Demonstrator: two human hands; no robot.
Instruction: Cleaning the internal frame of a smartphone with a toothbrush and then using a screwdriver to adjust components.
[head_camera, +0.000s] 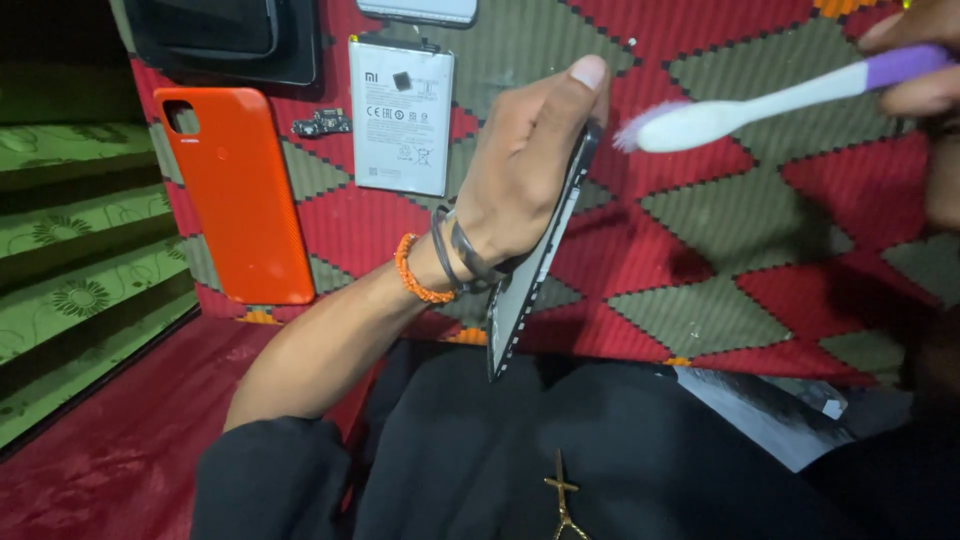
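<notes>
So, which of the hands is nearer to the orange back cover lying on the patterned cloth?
Left. The left hand holds the phone frame upright just right of the orange back cover. The right hand holds a toothbrush at the far right edge.

One head-worn view looks steeply down from close range over the person's lap onto a red patterned mat filling the upper and right frame; green cushions run along the left edge.
</notes>
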